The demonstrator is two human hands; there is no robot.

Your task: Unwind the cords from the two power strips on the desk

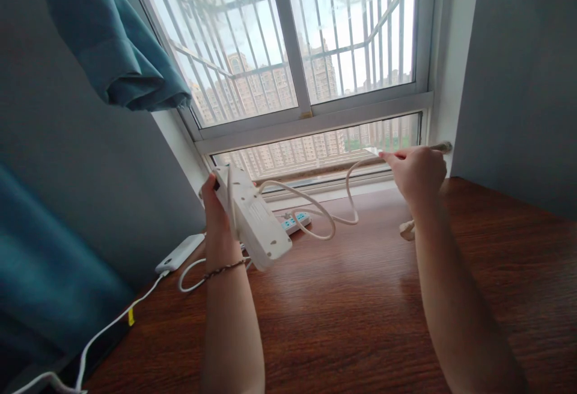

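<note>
My left hand (215, 213) is closed round the back end of a white power strip (252, 216), held up and tilted above the brown wooden desk (360, 310). The strip's white cord (315, 216) loops over the desk and runs up to my right hand (417, 174). That hand is closed on the cord near the window sill, with the plug end (407, 230) hanging below the wrist. A cord turn lies across the strip's face.
A second power strip (297, 221) with blue sockets lies on the desk by the window. A white power bank (180, 253) with a white cable (108, 325) sits at the desk's left edge. Teal curtains (112, 39) hang at left. Grey walls flank the barred window (311, 51).
</note>
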